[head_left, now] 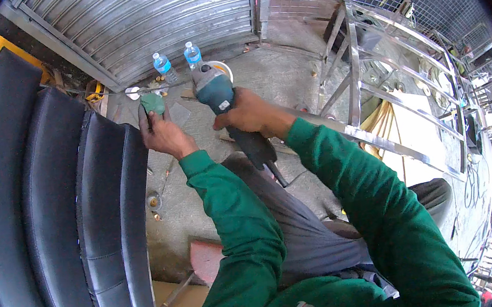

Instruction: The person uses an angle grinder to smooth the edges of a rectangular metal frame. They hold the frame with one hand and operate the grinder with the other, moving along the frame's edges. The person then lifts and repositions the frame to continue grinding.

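My right hand [252, 113] is wrapped round the body of a teal and black angle grinder [217, 92]. The grinder points away from me, and its pale disc with an orange band [223, 68] shows at the right of the head. Its cord end reaches back toward my legs. To the left, my left hand [170, 137] pinches a small rounded green piece [152, 103] between dark-smudged fingers. What that piece is made of I cannot make out. A gap separates it from the grinder head.
Two water bottles [192, 56] stand beyond the grinder, before a grey shutter [167, 16]. Black padded panels [54, 195] line the left side. A welded metal frame [353, 66] stands at the right. A pink piece [206, 258] lies near my left forearm.
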A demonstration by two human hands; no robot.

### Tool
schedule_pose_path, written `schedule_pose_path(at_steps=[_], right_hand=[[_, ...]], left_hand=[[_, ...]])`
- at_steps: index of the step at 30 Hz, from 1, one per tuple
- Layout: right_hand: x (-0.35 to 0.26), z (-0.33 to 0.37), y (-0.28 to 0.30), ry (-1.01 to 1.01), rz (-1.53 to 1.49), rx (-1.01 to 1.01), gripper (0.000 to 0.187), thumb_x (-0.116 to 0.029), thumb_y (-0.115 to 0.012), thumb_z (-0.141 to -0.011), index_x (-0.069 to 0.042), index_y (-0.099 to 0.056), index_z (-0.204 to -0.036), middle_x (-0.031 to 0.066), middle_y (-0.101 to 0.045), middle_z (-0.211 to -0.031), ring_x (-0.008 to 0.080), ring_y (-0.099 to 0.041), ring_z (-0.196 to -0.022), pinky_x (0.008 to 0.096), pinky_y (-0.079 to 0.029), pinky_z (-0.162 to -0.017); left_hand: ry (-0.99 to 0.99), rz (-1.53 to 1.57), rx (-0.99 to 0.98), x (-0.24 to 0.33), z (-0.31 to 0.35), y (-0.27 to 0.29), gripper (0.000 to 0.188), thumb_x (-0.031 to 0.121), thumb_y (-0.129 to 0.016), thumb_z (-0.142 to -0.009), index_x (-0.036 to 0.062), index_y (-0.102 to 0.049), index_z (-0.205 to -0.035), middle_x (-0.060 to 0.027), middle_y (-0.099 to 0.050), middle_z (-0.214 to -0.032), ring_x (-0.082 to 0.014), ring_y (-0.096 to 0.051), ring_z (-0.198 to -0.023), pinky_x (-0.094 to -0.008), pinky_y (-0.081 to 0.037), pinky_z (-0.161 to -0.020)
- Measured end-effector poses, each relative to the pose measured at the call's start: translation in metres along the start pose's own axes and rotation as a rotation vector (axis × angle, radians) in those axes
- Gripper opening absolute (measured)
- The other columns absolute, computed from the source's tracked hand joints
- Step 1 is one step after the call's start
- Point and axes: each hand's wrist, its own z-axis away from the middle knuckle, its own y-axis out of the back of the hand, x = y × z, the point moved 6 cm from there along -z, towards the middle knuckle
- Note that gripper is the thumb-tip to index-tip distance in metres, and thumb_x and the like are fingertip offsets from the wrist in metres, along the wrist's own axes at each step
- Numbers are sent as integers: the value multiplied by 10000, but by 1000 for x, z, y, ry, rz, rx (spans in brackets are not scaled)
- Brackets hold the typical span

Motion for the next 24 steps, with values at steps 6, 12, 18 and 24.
schedule_pose_path(at_steps=[6, 12, 18, 24], right_hand=[[34, 44, 32, -50, -83, 0, 567, -167, -855, -755, 45, -614, -1222, 124, -691, -985, 214, -685, -820, 370, -575, -722], [60, 105, 64, -91, -155, 147, 514, -154, -854, -783, 31, -597, -1187, 104, -693, -926, 195, -680, -742, 366, -567, -648], [70, 155, 78, -283, -228, 241, 597, -128, -854, -792, 31, -528, -1267, 132, -676, -944, 215, -703, -751, 378, -591, -634], [59, 112, 53, -68, -159, 182, 504, -186, -848, -777, 31, -611, -1166, 115, -694, -901, 220, -669, -730, 391, -563, -680]], left_hand=[[-26, -23, -69, -3, 1, -2, 367, 0, -538, -994, -114, -590, -1339, -225, -620, -1295, -345, -644, -1166, -478, -608, -965], [51, 53, 9, -5, -2, 2, 400, -78, -702, -875, -128, -641, -1268, -198, -659, -1315, -288, -705, -1060, -393, -627, -861], [93, 247, -15, 1, 3, -6, 389, -86, -566, -950, -138, -589, -1335, -237, -626, -1317, -365, -694, -1066, -470, -650, -908], [-14, 9, -99, -1, 2, -7, 329, -1, -588, -980, -106, -635, -1289, -187, -668, -1242, -270, -682, -1070, -375, -636, -848]])
